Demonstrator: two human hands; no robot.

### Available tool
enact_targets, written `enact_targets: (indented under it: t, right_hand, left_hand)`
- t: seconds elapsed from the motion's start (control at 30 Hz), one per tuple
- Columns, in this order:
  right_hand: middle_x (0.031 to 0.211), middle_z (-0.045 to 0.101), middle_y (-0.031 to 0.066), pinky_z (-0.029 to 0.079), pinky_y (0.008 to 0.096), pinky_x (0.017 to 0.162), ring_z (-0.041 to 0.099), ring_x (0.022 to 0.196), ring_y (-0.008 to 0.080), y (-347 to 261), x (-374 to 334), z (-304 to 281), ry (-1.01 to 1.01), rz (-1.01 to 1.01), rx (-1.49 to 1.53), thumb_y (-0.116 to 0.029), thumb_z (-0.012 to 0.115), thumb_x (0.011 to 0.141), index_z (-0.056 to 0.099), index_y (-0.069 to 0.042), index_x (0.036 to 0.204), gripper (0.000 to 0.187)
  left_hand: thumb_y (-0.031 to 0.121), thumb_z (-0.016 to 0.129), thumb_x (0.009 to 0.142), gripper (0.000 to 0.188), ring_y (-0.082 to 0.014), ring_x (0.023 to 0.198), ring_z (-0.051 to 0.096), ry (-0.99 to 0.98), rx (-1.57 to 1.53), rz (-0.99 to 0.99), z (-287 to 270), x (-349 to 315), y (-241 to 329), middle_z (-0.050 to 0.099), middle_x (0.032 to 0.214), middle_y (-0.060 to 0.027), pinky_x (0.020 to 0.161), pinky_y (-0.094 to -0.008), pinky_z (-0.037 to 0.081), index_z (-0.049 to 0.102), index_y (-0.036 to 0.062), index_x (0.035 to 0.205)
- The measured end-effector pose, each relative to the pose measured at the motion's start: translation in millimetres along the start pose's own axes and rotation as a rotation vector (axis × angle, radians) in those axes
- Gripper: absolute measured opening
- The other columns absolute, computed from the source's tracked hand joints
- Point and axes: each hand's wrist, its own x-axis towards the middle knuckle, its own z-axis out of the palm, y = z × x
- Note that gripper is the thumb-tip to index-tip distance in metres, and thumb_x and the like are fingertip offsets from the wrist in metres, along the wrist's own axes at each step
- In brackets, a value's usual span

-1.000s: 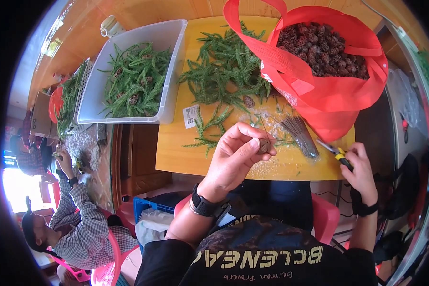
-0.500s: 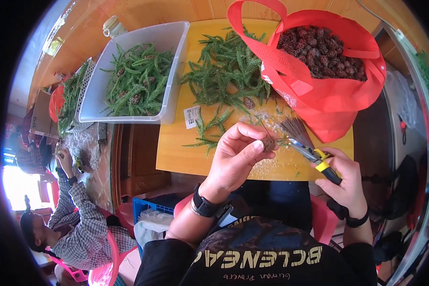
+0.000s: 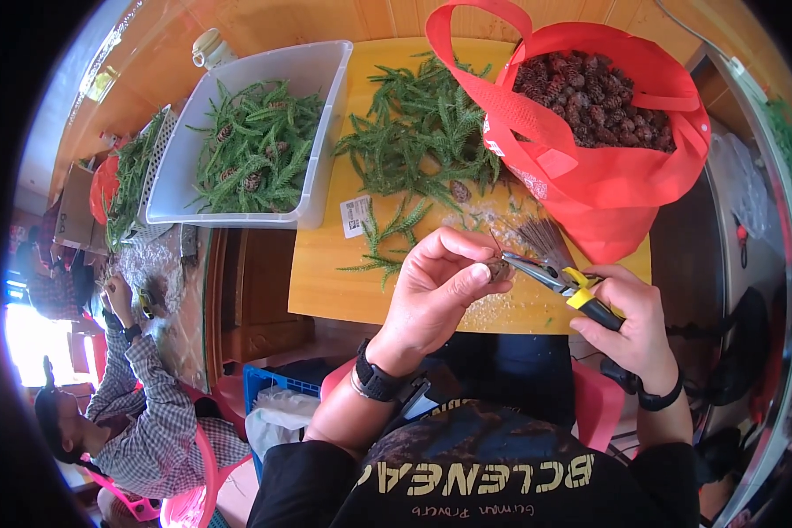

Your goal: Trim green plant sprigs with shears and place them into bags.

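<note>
Between thumb and fingers, my left hand (image 3: 440, 286) pinches a small pine cone (image 3: 500, 269) with a thin wire standing up from it. My right hand (image 3: 629, 317) is wrapped round the yellow and black handles of a pair of pliers (image 3: 581, 295). The jaws of the pliers reach to the wire at the top of the cone. Behind the pliers lies a bundle of thin wires (image 3: 544, 238) on the yellow table (image 3: 326, 282). A sprig of green artificial fir (image 3: 387, 242) lies left of my left hand, and a loose pine cone (image 3: 458, 191) rests farther back.
A red bag (image 3: 607, 189) full of pine cones stands at the back right. Green sprigs (image 3: 422, 132) are heaped at the table's back. To their left is a clear plastic bin (image 3: 312, 189) of sprigs with cones. Another person (image 3: 158, 414) works at far left.
My right hand has shifted slightly left, bringing the pliers' jaws from beside the cone up to the wire. The left hand has barely moved.
</note>
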Motion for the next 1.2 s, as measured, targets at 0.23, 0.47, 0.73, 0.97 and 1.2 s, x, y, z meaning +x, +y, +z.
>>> enact_targets:
  t: [0.23,0.47,0.73,0.97,1.2]
  right_hand:
    - [0.069,0.063,0.0105,0.049,0.0382,0.08,0.062,0.073,0.0285,4.4,0.4,1.2,-0.019,0.001,0.004,-0.007,0.072,0.065,0.056,-0.001,0.067,0.018]
    - [0.062,0.057,0.0099,0.05,0.0359,0.076,0.062,0.074,0.0283,0.6,1.1,1.8,0.015,0.004,0.004,-0.008,0.074,0.064,0.054,-0.001,0.065,0.021]
    - [0.065,0.053,0.0133,0.048,0.0331,0.066,0.063,0.078,0.0304,0.2,1.9,3.0,0.041,-0.015,-0.039,-0.007,0.076,0.061,0.051,0.0,0.065,0.027]
    - [0.064,0.052,0.014,0.047,0.0331,0.064,0.062,0.076,0.03,-0.1,1.8,3.3,0.026,-0.013,-0.048,-0.008,0.076,0.061,0.048,0.0,0.064,0.03]
    - [0.07,0.055,0.017,0.046,0.0318,0.061,0.061,0.074,0.0302,3.8,-1.4,6.4,0.048,-0.039,-0.05,-0.008,0.077,0.061,0.048,0.0,0.064,0.03]
  left_hand:
    - [0.008,0.06,0.086,0.014,-0.0218,0.092,0.062,0.003,-0.001,-0.011,0.5,-0.3,0.4,0.055,0.108,-0.0149,0.082,-0.0349,0.054,0.05,0.0045,0.096]
    - [0.006,0.059,0.086,0.012,-0.0222,0.093,0.062,-0.003,0.006,-0.008,0.4,0.6,-0.7,0.056,0.108,-0.0164,0.082,-0.0346,0.054,0.051,0.0041,0.095]
    - [0.007,0.06,0.086,0.012,-0.0222,0.093,0.062,0.003,0.031,-0.006,2.6,0.4,-0.2,0.056,0.108,-0.0169,0.082,-0.0348,0.054,0.052,0.004,0.095]
    - [0.007,0.059,0.087,0.012,-0.0225,0.093,0.062,-0.009,0.041,0.006,2.8,-0.5,0.3,0.056,0.108,-0.0163,0.082,-0.0351,0.054,0.051,0.0041,0.095]
    - [0.009,0.059,0.087,0.01,-0.0199,0.085,0.061,0.018,0.059,0.035,7.3,0.0,-0.3,0.058,0.103,-0.0142,0.075,-0.032,0.052,0.052,0.0049,0.095]
